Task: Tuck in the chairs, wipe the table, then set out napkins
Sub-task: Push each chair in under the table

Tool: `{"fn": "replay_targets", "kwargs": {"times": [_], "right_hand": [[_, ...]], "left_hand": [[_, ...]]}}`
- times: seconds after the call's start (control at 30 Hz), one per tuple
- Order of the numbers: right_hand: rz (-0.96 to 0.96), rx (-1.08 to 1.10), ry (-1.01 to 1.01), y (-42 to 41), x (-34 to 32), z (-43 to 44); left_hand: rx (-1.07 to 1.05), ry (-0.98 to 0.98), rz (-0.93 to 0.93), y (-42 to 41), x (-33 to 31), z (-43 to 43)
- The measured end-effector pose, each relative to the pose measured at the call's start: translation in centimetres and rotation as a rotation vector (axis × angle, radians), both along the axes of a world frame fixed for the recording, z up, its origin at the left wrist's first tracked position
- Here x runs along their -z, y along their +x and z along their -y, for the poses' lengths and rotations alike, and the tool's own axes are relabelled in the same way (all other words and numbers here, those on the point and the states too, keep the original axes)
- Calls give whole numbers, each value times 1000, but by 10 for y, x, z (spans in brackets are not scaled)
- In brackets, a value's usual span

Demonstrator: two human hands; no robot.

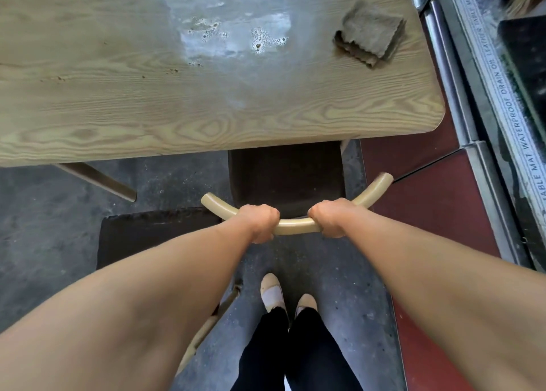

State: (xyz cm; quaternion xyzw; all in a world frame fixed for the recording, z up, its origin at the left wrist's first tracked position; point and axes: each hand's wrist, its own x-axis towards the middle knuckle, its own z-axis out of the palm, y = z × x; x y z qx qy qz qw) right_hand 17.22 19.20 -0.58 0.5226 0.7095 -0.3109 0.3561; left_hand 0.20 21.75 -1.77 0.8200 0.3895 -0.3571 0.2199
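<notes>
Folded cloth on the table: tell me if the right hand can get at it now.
Probably yes, once freed: the right hand has its grip on the chair back, and the cloth lies uncovered at the right of the table.

The scene is lit softly and evenly. A pale glare is seen on the middle of the table [118, 109], over a wet patch [236, 38]. Below the table's near edge, the chair [283, 177] is darkened by shade. The table's edges are bowed by the wide lens, and the forearms [147, 302] below it are stretched.

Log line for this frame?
chair partly under table | left hand, right hand grip backrest | cloth untouched | foam unwiped
</notes>
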Motion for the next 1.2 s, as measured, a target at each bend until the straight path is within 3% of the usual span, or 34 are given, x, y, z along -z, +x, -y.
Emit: {"fn": "replay_targets", "kwargs": {"times": [0.2,0.37,0.47,0.57,0.7,0.8,0.9,1.1,1.2], "right_hand": [[15,1,109,4,7,0],[-42,103,131,9,1,5],[-78,176,140,16,-14,8],[-45,267,288,20,-33,11],[138,610,278,22,-53,10],[173,936,35,30,-55,14],[66,1270,-100,31,-45,16],[-188,1790,-231,19,-20,7],[-273,2025,-249,17,-15,0]], "left_hand": [[-6,80,37,2,6,-1],[-176,-97,30,7,-4,-5],[-296,-136,138,10,-14,-1],[-498,-21,325,14,-26,10],[-834,152,195,22,-44,19],[-1158,-50,127,16,-46,25],[-1512,-156,186,15,-41,23],[-1995,-438,209,20,-31,17],[-2141,-430,323,15,-7,13]]}}
